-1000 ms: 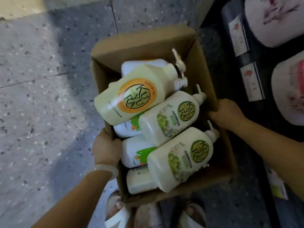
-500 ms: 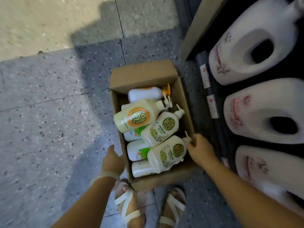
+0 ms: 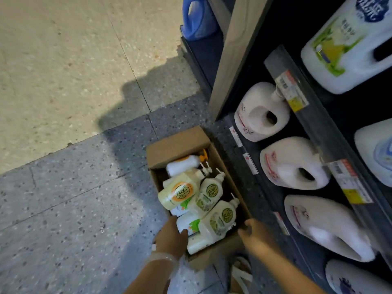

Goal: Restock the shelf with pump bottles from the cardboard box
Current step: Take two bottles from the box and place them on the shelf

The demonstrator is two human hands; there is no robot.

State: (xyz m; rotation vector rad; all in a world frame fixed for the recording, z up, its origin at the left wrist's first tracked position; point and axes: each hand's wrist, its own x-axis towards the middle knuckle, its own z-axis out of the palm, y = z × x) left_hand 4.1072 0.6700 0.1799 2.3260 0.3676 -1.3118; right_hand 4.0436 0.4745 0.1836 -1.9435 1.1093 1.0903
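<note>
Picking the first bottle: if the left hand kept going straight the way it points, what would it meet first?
Probably the white pump bottle with the green-and-orange label lying in the brown cardboard box; the left hand already has its fingertips beside that label, though depth is unclear.

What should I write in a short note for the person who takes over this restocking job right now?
Left hand: open, at the box's near-left edge, touching a bottle; no firm grip visible.
Right hand: open, at the box's near-right corner, holding nothing.
Cardboard box: on the floor beside the shelf, flaps open.
Pump bottles: all lying piled in the box.
Done: box placed at the shelf.
Left: no pump bottles visible on the shelf, only white jugs; every bottle needs moving.
</note>
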